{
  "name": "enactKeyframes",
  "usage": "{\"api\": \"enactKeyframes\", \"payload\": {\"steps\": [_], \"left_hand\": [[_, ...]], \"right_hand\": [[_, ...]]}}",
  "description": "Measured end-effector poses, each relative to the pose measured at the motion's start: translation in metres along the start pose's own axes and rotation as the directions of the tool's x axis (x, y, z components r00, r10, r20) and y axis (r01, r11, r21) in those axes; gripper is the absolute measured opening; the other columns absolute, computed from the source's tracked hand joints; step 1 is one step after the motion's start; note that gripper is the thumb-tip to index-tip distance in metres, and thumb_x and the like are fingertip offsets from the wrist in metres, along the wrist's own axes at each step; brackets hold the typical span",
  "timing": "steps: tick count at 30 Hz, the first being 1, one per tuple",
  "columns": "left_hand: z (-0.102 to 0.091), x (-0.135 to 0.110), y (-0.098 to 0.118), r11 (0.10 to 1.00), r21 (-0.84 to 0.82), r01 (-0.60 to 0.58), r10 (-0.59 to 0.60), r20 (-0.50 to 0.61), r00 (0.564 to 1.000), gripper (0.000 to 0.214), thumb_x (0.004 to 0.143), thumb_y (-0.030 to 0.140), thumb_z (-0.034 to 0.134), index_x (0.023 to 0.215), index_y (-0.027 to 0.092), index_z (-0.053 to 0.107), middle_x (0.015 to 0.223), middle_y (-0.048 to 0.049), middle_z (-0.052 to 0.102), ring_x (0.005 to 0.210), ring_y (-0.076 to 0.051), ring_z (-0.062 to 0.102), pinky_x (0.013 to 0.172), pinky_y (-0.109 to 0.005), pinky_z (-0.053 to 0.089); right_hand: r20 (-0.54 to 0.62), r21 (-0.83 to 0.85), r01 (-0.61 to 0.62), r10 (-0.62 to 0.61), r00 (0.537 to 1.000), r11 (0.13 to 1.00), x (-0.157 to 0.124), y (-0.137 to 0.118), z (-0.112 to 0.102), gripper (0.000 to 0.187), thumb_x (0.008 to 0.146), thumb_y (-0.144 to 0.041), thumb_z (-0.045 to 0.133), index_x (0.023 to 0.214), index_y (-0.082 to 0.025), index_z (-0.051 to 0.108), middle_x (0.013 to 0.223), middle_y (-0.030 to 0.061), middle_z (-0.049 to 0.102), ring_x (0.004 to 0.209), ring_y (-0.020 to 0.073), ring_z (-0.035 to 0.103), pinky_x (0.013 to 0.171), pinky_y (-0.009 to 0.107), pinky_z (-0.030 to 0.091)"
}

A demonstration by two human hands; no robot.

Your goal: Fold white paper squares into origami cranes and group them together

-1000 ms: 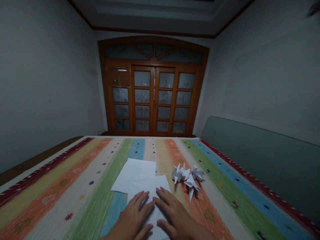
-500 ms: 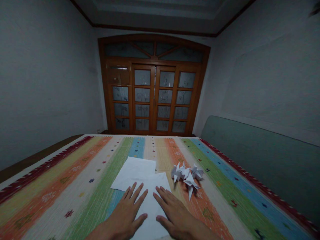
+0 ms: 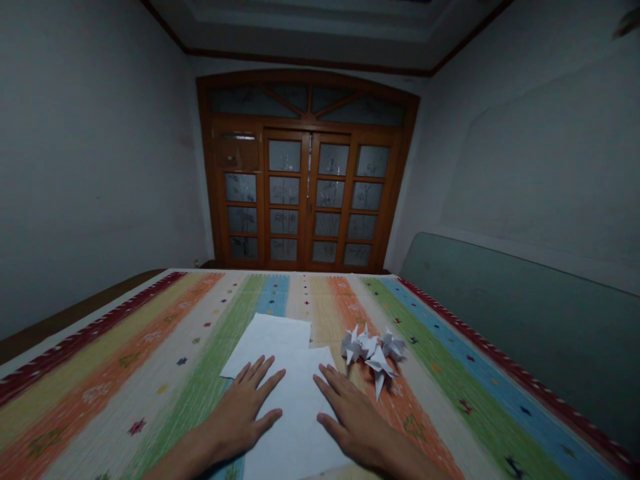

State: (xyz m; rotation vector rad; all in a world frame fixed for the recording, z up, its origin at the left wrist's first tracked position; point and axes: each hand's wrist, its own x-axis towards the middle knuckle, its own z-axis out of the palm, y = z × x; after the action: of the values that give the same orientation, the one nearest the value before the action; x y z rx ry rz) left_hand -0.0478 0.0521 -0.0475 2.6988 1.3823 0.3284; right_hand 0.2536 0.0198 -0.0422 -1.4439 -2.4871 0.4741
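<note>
A white sheet of paper (image 3: 295, 413) lies flat on the table in front of me. Over its left edge rests my left hand (image 3: 245, 407), palm down with the fingers spread. On the sheet's right edge lies my right hand (image 3: 347, 410), also flat with its fingers apart. Another white sheet (image 3: 273, 337) sits just beyond, its near part overlapped by the closer sheet and touched by my left fingertips. To the right of the sheets stand several folded white paper cranes (image 3: 373, 350), bunched together.
The table wears a striped, multicoloured tablecloth (image 3: 165, 387) with small woven motifs. Along the right side rises a pale green panel (image 3: 500, 300). Wooden doors with glass panes (image 3: 307, 193) close the far end of the room, between pale walls.
My hands have moved apart: the left slid left to the near sheet's edge, the right shifted slightly right. More of the near sheet shows between them.
</note>
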Motion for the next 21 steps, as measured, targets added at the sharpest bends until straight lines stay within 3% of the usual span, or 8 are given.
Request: {"api": "enactKeyframes", "payload": {"steps": [5,8,12,16,21], "left_hand": [[0.001,-0.005,-0.011,0.992,-0.120,-0.047,0.045,-0.022,0.999,0.060,0.099,0.051,0.061,0.154,0.035,0.046,0.168,-0.0084,0.032,0.154,-0.039,0.027,0.122,-0.061,0.029],[0.001,-0.010,-0.023,0.947,-0.282,-0.152,0.141,-0.059,0.988,0.046,0.103,0.036,0.052,0.149,0.034,0.052,0.167,-0.0051,0.037,0.154,-0.036,0.027,0.122,-0.060,0.029],[-0.001,-0.014,-0.032,0.874,-0.431,-0.223,0.224,-0.048,0.973,0.051,0.090,0.016,0.059,0.138,0.032,0.060,0.164,-0.0048,0.040,0.153,-0.037,0.027,0.122,-0.062,0.026],[-0.004,-0.016,-0.028,0.868,-0.449,-0.212,0.226,-0.023,0.974,0.065,0.077,0.007,0.059,0.136,0.033,0.060,0.164,-0.0029,0.038,0.154,-0.040,0.022,0.121,-0.068,0.022],[-0.008,-0.017,-0.024,0.874,-0.445,-0.194,0.206,-0.022,0.978,0.058,0.084,0.009,0.057,0.137,0.034,0.060,0.162,-0.0036,0.043,0.153,-0.038,0.027,0.122,-0.065,0.025]], "right_hand": [[-0.050,0.044,0.018,-0.016,0.999,0.999,0.000,0.004,0.004,0.062,0.103,-0.043,0.054,0.159,-0.023,0.038,0.169,0.0117,0.027,0.155,0.0322,0.027,0.125,0.054,0.028],[-0.097,0.083,0.010,-0.002,0.995,0.997,0.000,0.007,0.007,0.054,0.105,-0.043,0.050,0.155,-0.022,0.047,0.166,0.0119,0.035,0.153,0.0317,0.033,0.124,0.052,0.030],[-0.187,0.121,0.047,-0.023,0.982,0.992,0.001,0.016,0.008,0.045,0.105,-0.030,0.044,0.145,-0.018,0.059,0.156,0.0162,0.050,0.145,0.0318,0.046,0.122,0.052,0.035],[-0.280,0.182,0.158,-0.103,0.955,0.971,0.003,0.036,0.008,0.053,0.090,-0.005,0.042,0.135,-0.021,0.067,0.144,0.0151,0.062,0.136,0.0296,0.055,0.116,0.055,0.042],[-0.327,0.244,0.274,-0.187,0.926,0.930,0.008,0.059,0.007,0.058,0.081,0.000,0.043,0.123,-0.024,0.073,0.134,0.0126,0.069,0.128,0.0293,0.060,0.111,0.059,0.043]]}}
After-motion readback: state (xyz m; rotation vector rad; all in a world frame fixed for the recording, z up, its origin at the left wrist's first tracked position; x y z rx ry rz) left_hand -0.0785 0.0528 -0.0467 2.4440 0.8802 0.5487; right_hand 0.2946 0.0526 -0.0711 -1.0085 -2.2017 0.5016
